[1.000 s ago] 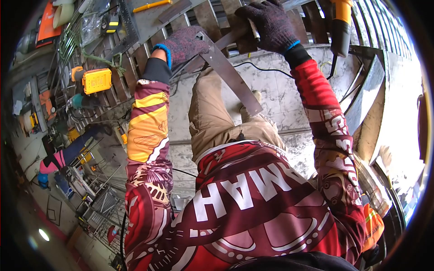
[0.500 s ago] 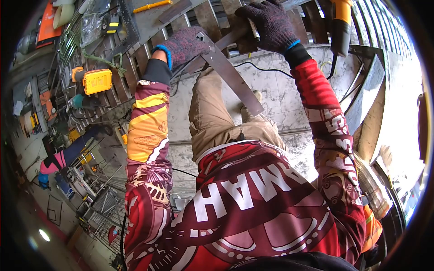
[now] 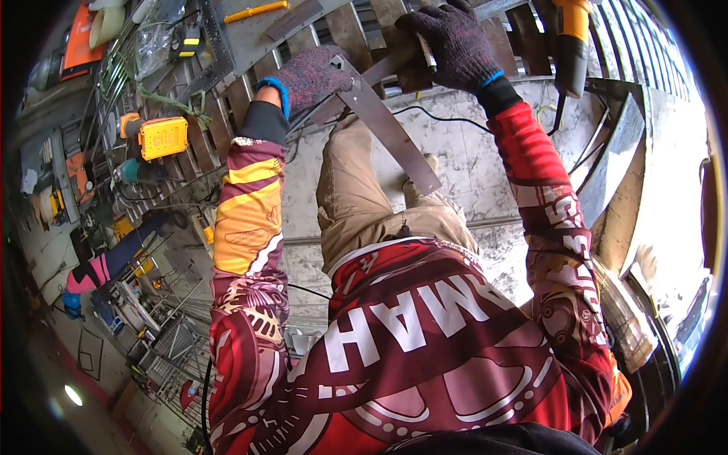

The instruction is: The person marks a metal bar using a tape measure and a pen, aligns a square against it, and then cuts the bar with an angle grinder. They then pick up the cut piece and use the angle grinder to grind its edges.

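My left hand (image 3: 312, 77), in a dark knitted glove with a blue cuff, is closed at the upper end of a flat metal bar (image 3: 390, 129). The bar slants down over my legs and has a small hole near its lower end. Another flat metal piece (image 3: 393, 62) crosses behind its top, running up towards my right hand (image 3: 451, 47). That gloved hand is bent over the slatted bench, fingers curled around a slim pale object (image 3: 427, 54) that I cannot make out. Its fingertips are partly hidden.
On the slatted metal bench (image 3: 220, 125) lie a yellow battery tool (image 3: 161, 136), an orange marker (image 3: 256, 10) and a green cord (image 3: 174, 102). A yellow-and-black power tool (image 3: 572, 49) stands at right. A black cable (image 3: 447, 117) crosses below. Another person (image 3: 95, 273) is at far left.
Both hands stay almost in place. The bar's lower end has shifted very slightly, and the view has moved a touch.
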Available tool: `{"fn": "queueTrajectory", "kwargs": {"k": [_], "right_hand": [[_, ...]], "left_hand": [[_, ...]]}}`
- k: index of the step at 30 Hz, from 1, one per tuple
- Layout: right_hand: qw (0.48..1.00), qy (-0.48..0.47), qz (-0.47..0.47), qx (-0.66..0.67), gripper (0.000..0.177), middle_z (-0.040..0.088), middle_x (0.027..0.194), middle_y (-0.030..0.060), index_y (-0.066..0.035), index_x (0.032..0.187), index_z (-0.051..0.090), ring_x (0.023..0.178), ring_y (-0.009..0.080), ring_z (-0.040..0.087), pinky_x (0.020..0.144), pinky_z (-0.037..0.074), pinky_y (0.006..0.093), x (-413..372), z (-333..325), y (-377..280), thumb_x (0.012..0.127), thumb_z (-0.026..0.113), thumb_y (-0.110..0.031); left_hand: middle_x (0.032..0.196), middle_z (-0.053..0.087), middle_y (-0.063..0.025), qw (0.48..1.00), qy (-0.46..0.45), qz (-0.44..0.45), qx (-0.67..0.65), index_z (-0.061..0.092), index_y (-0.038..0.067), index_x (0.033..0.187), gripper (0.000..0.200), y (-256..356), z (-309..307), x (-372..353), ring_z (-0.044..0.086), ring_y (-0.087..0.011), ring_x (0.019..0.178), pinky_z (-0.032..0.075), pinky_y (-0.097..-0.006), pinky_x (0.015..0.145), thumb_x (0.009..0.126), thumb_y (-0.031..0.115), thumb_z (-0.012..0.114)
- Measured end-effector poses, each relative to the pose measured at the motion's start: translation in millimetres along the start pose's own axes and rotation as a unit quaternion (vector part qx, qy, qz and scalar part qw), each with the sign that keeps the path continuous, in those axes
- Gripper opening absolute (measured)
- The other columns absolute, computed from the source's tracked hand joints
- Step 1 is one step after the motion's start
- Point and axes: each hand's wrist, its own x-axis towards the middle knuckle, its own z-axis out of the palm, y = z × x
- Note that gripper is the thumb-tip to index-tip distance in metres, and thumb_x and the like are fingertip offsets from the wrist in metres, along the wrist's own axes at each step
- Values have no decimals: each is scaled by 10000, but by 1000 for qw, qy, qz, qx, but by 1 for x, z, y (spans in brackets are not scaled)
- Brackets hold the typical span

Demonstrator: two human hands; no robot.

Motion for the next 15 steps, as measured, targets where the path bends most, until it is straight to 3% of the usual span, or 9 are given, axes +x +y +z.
{"fn": "queueTrajectory", "kwargs": {"k": [8,10,12,14,15], "right_hand": [[999,-28,-3,-20,735,684,1228,53,-279,1293,646,1177,290,643,1216,314,517,2,-6,0,607,899,-353],[999,-6,-20,29,625,689,1072,90,-177,1181,671,1116,323,643,1155,341,581,6,-8,-2,615,828,-390],[999,-7,-17,36,627,689,1074,91,-178,1187,671,1122,322,642,1158,338,582,5,-9,-3,615,826,-383],[999,-8,-15,43,629,689,1076,93,-178,1193,672,1128,321,641,1161,335,582,4,-7,-1,615,823,-375],[1000,2,-17,27,675,685,1153,75,-221,1245,657,1151,308,641,1176,333,549,1,-3,1,613,860,-346]], "left_hand": [[1157,702,-261,1000,-22,-1,11,675,-30,1204,510,3,-2,2,685,-394,1080,537,-425,958,836,316,739],[1157,701,-260,1000,-26,-5,7,676,-32,1200,504,1,-1,3,684,-395,1083,536,-425,958,836,312,736],[1157,701,-259,1000,-29,-9,2,676,-33,1195,498,-3,3,2,682,-397,1086,536,-425,958,837,308,733],[1151,704,-256,999,30,15,17,678,-27,1196,487,-2,6,-1,682,-403,1085,538,-431,957,836,299,724],[1151,704,-256,999,31,13,17,678,-27,1196,487,-1,5,-1,682,-403,1085,538,-431,957,836,299,724]]}}
